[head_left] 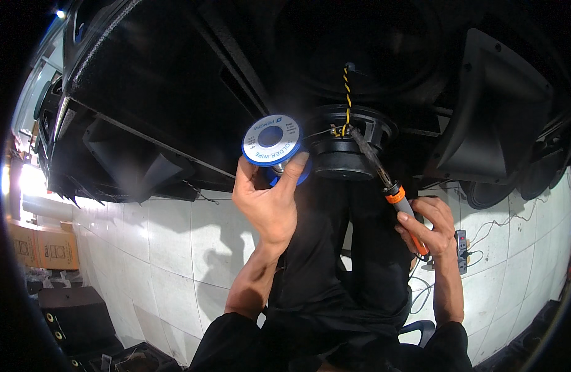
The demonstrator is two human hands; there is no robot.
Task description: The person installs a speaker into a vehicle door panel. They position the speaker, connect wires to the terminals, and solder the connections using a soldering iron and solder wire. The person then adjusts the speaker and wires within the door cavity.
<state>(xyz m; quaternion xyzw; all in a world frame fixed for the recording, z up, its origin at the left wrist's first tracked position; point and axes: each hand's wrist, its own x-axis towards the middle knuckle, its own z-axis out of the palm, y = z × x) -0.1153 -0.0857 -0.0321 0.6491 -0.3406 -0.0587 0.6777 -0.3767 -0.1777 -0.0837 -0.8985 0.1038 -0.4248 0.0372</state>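
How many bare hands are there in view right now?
2. Your left hand holds a round blue spool with a white label, left of the round black speaker driver; your right hand grips an orange-and-grey soldering iron, right of it. Neither is hidden.

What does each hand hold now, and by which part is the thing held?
The left hand holds a solder spool by its near side; the right hand holds a soldering iron by its handle.
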